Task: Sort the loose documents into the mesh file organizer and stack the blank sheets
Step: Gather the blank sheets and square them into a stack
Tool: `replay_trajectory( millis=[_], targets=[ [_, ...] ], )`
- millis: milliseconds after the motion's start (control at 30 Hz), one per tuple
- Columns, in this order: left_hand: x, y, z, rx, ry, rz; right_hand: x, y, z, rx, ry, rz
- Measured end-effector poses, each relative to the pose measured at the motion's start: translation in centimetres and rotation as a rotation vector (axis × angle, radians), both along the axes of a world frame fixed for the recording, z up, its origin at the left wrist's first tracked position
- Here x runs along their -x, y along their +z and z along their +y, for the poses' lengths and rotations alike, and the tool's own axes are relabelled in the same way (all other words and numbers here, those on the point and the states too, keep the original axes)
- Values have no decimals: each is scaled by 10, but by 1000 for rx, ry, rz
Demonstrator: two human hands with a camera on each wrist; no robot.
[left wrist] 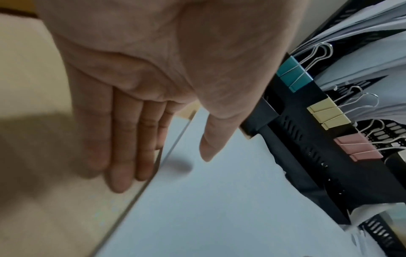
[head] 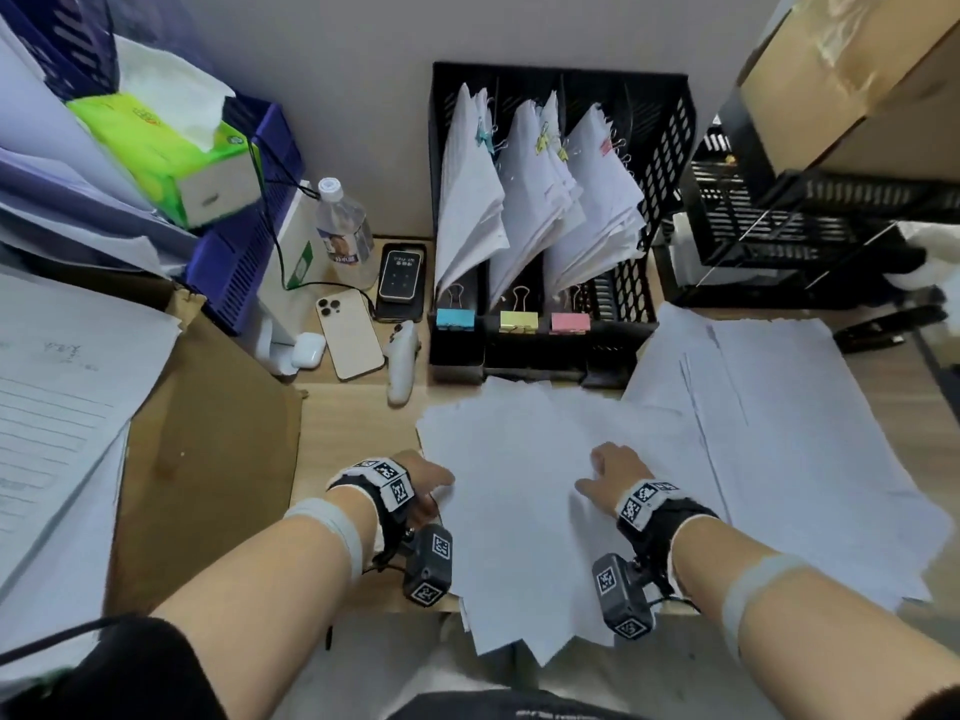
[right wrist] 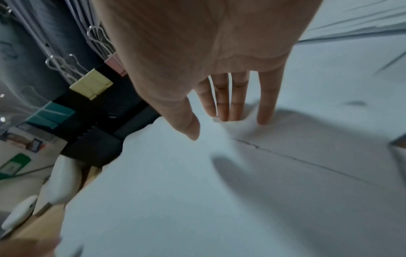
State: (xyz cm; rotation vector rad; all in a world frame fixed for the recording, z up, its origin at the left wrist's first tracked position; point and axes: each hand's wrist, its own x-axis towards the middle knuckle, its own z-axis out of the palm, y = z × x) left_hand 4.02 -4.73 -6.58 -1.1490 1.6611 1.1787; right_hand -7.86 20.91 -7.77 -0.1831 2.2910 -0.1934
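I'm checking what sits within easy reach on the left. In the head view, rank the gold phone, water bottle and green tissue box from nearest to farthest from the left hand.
1. Gold phone, lying flat beyond the left hand, slightly left.
2. Water bottle, upright behind the phone, toward the wall.
3. Green tissue box, raised at far left on the blue crate.

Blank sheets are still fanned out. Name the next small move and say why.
Probably push both hands inward to square the blank sheets: the left hand lies at their left edge, the right hand rests flat on top, and their edges are still ragged.
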Motion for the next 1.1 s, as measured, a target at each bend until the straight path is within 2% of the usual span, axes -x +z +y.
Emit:
replay_trajectory(
  millis=[133,333,467,567,667,767,833,1000,1100],
  targets=[
    [0,-3,18,135,-117,130,-23,-11,3,90,-110,-71],
    [-2,-19,34,204,-24,226,-26,-12,9,134,-54,30],
    [1,-22,43,240,42,205,-5,8,25,-12,97,307],
    [-2,-25,51,326,84,155,14,11,39,-3,199,423],
    [-6,-21,59,445,127,123,30,9,45,-23,367,413],
    [-10,-21,68,298,73,133,45,12,39,-26,554,392],
    [-15,-29,70,258,113,157,55,15,32,-41,640,387],
    [-27,-31,87,332,251,202,63,21,9,-158,781,410],
    [-29,-33,91,371,233,242,60,23,1,-160,789,403]
  ],
)
